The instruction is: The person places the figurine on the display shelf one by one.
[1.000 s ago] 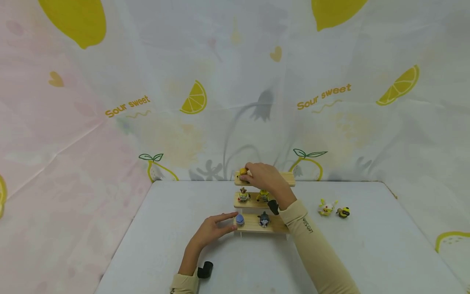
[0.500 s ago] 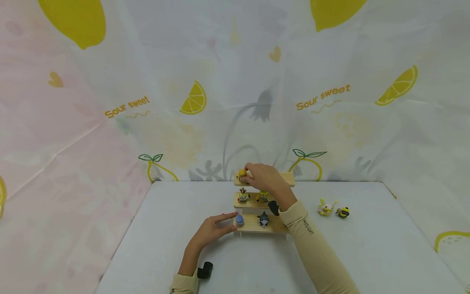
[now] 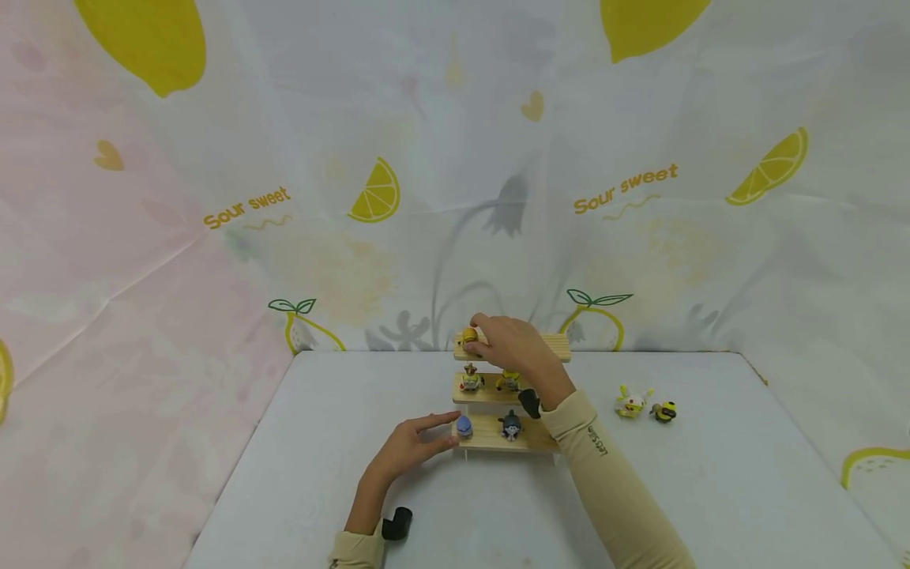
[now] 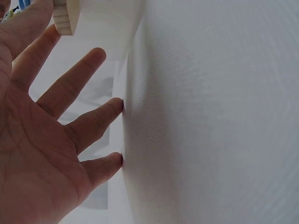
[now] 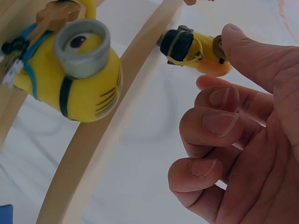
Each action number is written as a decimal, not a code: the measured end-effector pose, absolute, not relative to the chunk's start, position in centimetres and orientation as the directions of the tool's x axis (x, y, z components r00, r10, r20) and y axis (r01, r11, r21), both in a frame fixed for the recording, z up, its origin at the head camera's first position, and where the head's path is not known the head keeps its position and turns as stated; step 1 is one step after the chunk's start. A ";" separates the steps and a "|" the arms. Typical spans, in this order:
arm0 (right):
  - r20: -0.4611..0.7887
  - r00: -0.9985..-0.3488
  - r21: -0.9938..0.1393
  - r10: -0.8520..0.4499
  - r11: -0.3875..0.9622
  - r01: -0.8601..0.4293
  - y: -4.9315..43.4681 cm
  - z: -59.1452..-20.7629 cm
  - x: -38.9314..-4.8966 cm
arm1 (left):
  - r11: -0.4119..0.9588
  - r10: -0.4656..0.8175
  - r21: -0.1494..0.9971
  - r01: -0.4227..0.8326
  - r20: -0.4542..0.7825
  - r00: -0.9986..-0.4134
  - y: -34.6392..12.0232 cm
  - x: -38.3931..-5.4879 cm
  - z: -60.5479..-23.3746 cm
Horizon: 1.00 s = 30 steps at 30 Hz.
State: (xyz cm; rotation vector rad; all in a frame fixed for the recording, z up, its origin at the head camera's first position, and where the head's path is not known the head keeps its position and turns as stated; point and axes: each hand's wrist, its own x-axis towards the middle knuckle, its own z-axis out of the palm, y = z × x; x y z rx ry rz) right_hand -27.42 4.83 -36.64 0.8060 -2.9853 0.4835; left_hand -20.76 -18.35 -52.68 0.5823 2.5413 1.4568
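In the head view, a three-tier wooden display shelf (image 3: 531, 436) stands on the white table. My right hand (image 3: 515, 344) pinches a yellow minion figure (image 5: 196, 50) between thumb and index finger, its dark feet at the left end of the top tier. My left hand (image 3: 408, 446) holds the left end of the bottom tier with thumb and index finger; its other fingers spread, two tips against the table in the left wrist view. Beside it sits a blue-topped figure (image 3: 464, 427), with a grey-hatted figure (image 3: 511, 426) to the right. The middle tier bears two minion figures, one with goggles (image 5: 77, 70).
To the right of the shelf, a white-and-yellow figure (image 3: 631, 401) and a small yellow-and-black figure (image 3: 664, 411) lie on the table (image 3: 711, 474). A lemon-printed cloth (image 3: 320, 261) hangs behind the table's back edge.
Both hands stay almost still. The right hand's index finger shifts very slightly to the left over the minion figure.
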 end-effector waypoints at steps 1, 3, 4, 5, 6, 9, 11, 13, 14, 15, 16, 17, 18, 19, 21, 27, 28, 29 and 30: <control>0.091 -0.867 -0.293 -0.489 0.819 -0.493 4.8 -36.6 -27.4 | 0.455 0.405 0.854 0.254 0.056 -0.913 -18.4 -20.8 -52.7; 0.093 -0.868 -0.291 -0.488 0.820 -0.493 4.9 -36.6 -27.4 | 0.456 0.403 0.854 0.251 0.054 -0.914 -18.4 -20.7 -52.6; 0.095 -0.868 -0.290 -0.488 0.820 -0.493 4.9 -36.6 -27.4 | 0.454 0.401 0.856 0.248 0.053 -0.915 -18.4 -20.7 -52.5; 0.098 -0.867 -0.288 -0.488 0.820 -0.494 4.9 -36.6 -27.4 | 0.452 0.400 0.857 0.249 0.055 -0.915 -18.4 -20.7 -52.5; 0.102 -0.867 -0.285 -0.488 0.821 -0.495 4.8 -36.6 -27.5 | 0.452 0.399 0.857 0.249 0.056 -0.915 -18.4 -20.6 -52.4; 0.110 -0.865 -0.273 -0.489 0.822 -0.499 4.8 -36.6 -27.5 | 0.443 0.398 0.860 0.252 0.064 -0.915 -18.3 -20.6 -52.4; 0.111 -0.866 -0.268 -0.488 0.824 -0.499 4.8 -36.6 -27.4 | 0.440 0.402 0.861 0.256 0.066 -0.913 -18.3 -20.6 -52.4; 0.105 -0.866 -0.265 -0.489 0.826 -0.498 4.7 -36.5 -27.4 | 0.443 0.405 0.859 0.255 0.062 -0.912 -18.3 -20.6 -52.4; 0.103 -0.865 -0.264 -0.490 0.826 -0.499 4.7 -36.5 -27.3 | 0.447 0.405 0.858 0.253 0.058 -0.912 -18.3 -20.6 -52.4; 0.101 -0.865 -0.263 -0.491 0.825 -0.500 4.7 -36.5 -27.3 | 0.452 0.404 0.856 0.251 0.054 -0.913 -18.3 -20.6 -52.4; 0.100 -0.865 -0.262 -0.492 0.825 -0.500 4.6 -36.5 -27.3 | 0.457 0.403 0.854 0.248 0.050 -0.914 -18.3 -20.6 -52.4; 0.100 -0.864 -0.261 -0.493 0.825 -0.501 4.6 -36.6 -27.3 | 0.462 0.401 0.852 0.245 0.046 -0.915 -18.2 -20.6 -52.4; 0.102 -0.864 -0.259 -0.493 0.825 -0.502 4.6 -36.6 -27.3 | 0.467 0.399 0.850 0.245 0.045 -0.916 -18.2 -20.6 -52.4; 0.105 -0.863 -0.257 -0.494 0.825 -0.503 4.6 -36.6 -27.3 | 0.470 0.398 0.848 0.245 0.045 -0.916 -18.2 -20.6 -52.4; 0.106 -0.864 -0.258 -0.493 0.825 -0.502 4.7 -36.7 -27.3 | 0.470 0.398 0.848 0.246 0.045 -0.916 -18.2 -20.7 -52.5; 0.110 -0.864 -0.274 -0.492 0.820 -0.502 5.0 -36.6 -27.2 | 0.468 0.398 0.850 0.242 0.042 -0.916 -18.2 -20.7 -52.5; 0.112 -0.863 -0.279 -0.493 0.818 -0.503 5.1 -36.6 -27.1 | 0.467 0.398 0.851 0.241 0.041 -0.916 -18.2 -20.7 -52.4; 0.112 -0.863 -0.284 -0.493 0.816 -0.503 5.2 -36.6 -27.1 | 0.465 0.399 0.852 0.241 0.041 -0.916 -18.2 -20.6 -52.4; 0.111 -0.863 -0.290 -0.492 0.815 -0.502 5.3 -36.6 -27.1 | 0.463 0.400 0.853 0.241 0.041 -0.916 -18.2 -20.6 -52.4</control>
